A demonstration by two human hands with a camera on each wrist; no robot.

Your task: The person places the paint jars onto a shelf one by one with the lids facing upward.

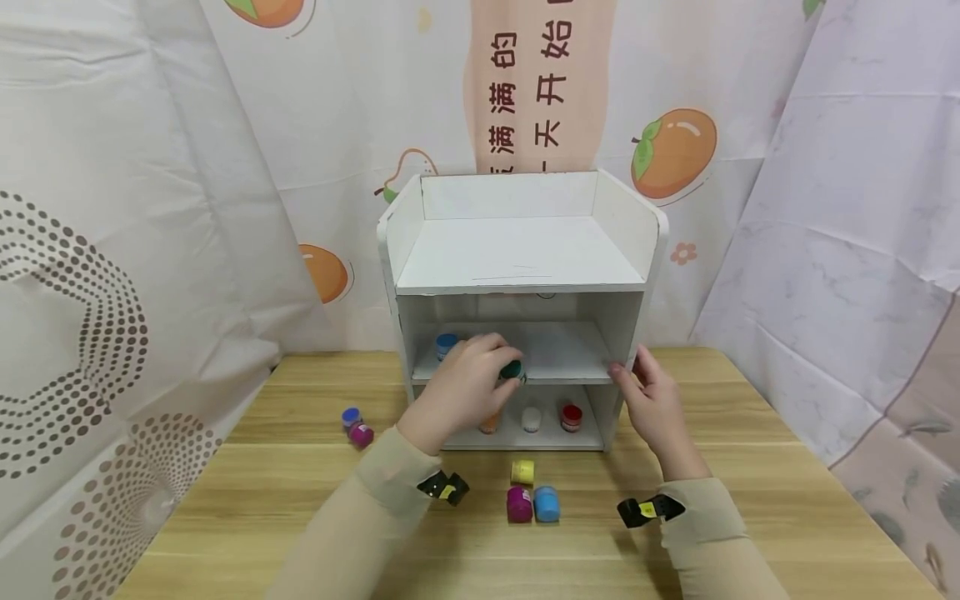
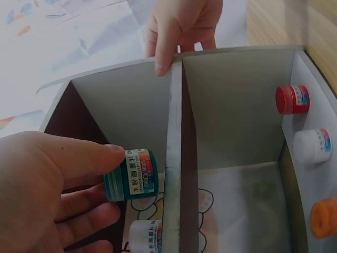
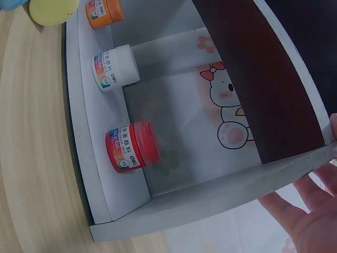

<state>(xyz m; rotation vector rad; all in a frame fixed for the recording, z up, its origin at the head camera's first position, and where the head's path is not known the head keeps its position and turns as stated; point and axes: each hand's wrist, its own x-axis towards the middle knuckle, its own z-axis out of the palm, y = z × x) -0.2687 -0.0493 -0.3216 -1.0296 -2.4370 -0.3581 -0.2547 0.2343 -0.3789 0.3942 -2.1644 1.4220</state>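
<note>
My left hand (image 1: 465, 387) pinches a green paint jar (image 2: 138, 174) between thumb and fingers at the middle level of a white shelf unit (image 1: 517, 250). The jar is tilted on its side in the left wrist view. Close to it on that level is a white paint jar (image 2: 146, 235), hidden by my hand in the head view. A blue paint jar (image 1: 446, 344) stands farther left on the same board. My right hand (image 1: 654, 404) grips the front edge of the unit's right side panel, thumb on one side and fingers on the other.
On the bottom level stand orange (image 1: 489, 423), white (image 1: 531, 419) and red (image 1: 571, 417) paint jars. In front on the wooden table (image 1: 600, 550) are yellow (image 1: 522, 472), purple (image 1: 519, 505) and light blue (image 1: 547, 504) jars. Two more jars (image 1: 362, 434) lie to the left.
</note>
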